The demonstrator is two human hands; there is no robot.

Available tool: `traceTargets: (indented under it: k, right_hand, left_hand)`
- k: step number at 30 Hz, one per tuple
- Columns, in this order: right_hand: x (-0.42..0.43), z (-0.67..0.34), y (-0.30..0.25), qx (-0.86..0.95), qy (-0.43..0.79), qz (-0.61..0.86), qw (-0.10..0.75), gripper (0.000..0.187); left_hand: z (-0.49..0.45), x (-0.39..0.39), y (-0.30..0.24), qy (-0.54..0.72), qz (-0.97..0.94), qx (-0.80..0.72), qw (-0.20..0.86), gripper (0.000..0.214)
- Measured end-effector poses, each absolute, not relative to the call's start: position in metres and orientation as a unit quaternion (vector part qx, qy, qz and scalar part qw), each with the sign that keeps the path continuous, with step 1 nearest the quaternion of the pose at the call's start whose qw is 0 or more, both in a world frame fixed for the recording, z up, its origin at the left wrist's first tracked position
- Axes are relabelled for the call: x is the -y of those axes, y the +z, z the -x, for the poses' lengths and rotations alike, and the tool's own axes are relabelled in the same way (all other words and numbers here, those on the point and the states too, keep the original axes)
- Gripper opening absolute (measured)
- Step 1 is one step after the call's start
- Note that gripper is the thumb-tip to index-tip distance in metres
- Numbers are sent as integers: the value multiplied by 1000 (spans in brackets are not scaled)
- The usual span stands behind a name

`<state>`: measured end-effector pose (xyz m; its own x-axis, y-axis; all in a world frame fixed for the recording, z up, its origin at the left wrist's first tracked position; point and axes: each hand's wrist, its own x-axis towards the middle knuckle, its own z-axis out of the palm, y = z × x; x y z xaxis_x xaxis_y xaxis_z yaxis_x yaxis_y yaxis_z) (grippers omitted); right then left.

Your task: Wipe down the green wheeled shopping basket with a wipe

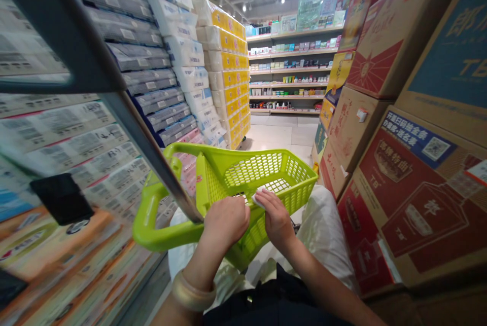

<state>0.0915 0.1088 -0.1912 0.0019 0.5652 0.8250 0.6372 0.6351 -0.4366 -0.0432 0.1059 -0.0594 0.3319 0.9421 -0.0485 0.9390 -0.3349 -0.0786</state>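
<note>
A lime-green plastic shopping cart (243, 158) with perforated basket walls stands right in front of me, its handle to the left. My left hand (228, 217), with a gold-toned bangle on its wrist, is closed in a fist over the cart's near rim. Beside it, my right hand (277, 217) presses a small white wipe (258, 196) against the same rim, fingers bent over it. Whether it is cloth or tissue I cannot tell. The basket floor that shows holds nothing visible.
A metal pole (152, 156) with a dark frame rises leftward from beside the cart handle. Packaged paper goods (224, 72) are stacked on the left. Cardboard cartons (418, 189) are piled close on the right. Shelves of small products (292, 65) stand beyond the tiled floor (281, 133).
</note>
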Motion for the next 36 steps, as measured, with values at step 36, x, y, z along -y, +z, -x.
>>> traceTargets:
  k: [36]
  right_hand:
    - [-105,-91,-179,706,19,438,557,45]
  left_hand:
    - [44,-99,-61,47,809,584,50,27]
